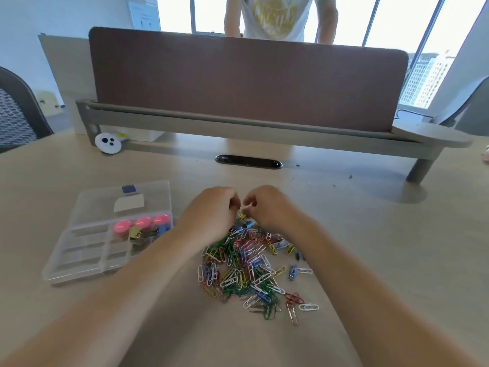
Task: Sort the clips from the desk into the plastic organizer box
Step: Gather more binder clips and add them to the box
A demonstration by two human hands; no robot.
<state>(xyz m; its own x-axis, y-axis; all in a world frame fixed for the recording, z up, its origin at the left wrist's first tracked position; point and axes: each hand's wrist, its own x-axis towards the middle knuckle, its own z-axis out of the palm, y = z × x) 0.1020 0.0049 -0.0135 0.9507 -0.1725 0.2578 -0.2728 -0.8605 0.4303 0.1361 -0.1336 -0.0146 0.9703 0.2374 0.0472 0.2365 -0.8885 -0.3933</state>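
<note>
A heap of coloured paper clips (248, 266) lies on the desk in front of me, with a few small binder clips at its far end. My left hand (211, 213) and my right hand (267, 207) hover over that far end with fingers curled. Their fingertips meet on a small yellow binder clip (241, 215) and seem to pinch it. The clear plastic organizer box (79, 250) lies open to the left, its lid (124, 200) folded back. One compartment holds three pink round pieces (143, 223), a yellow binder clip (135, 232) and a blue one (164, 229).
A grey shelf riser (238, 128) with a brown divider panel (246, 83) spans the back of the desk. A cable slot (248, 161) sits beneath it and a white round gadget (108, 143) at its left leg. A person (280, 17) stands behind the panel. A chair (18, 109) is at far left.
</note>
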